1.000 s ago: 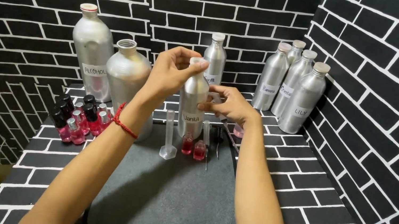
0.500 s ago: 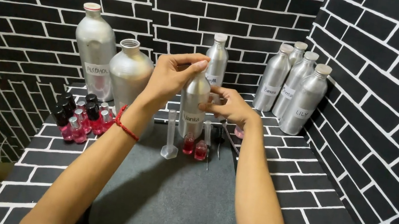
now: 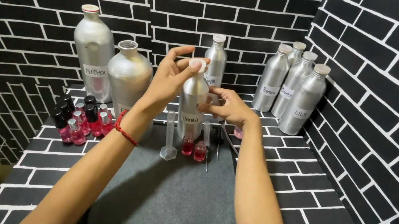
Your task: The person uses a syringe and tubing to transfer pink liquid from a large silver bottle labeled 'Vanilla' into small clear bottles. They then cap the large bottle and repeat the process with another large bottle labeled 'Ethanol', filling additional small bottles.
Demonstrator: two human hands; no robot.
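Observation:
A silver aluminium bottle (image 3: 192, 106) with a white label stands upright at the back of a dark grey mat (image 3: 164, 192). My right hand (image 3: 227, 107) grips its body from the right side. My left hand (image 3: 171, 77) is at the bottle's top, thumb and fingertips pinching its pale cap (image 3: 197, 65), with the other fingers spread. A red string bracelet is on my left wrist. In front of the bottle stand a clear measuring cylinder (image 3: 169, 136) and two small vials of pink liquid (image 3: 193, 148).
Two large silver bottles (image 3: 109, 67) stand at the back left, one uncapped. A slim silver bottle (image 3: 214, 60) is behind, and several more (image 3: 292, 90) at the right wall. Small pink bottles with black caps (image 3: 77, 116) cluster at left. Brick-pattern walls enclose the table.
My left hand's fingers have shifted around the cap, turning on it, and some fingers are now spread. The bottle and my right hand have stayed in place.

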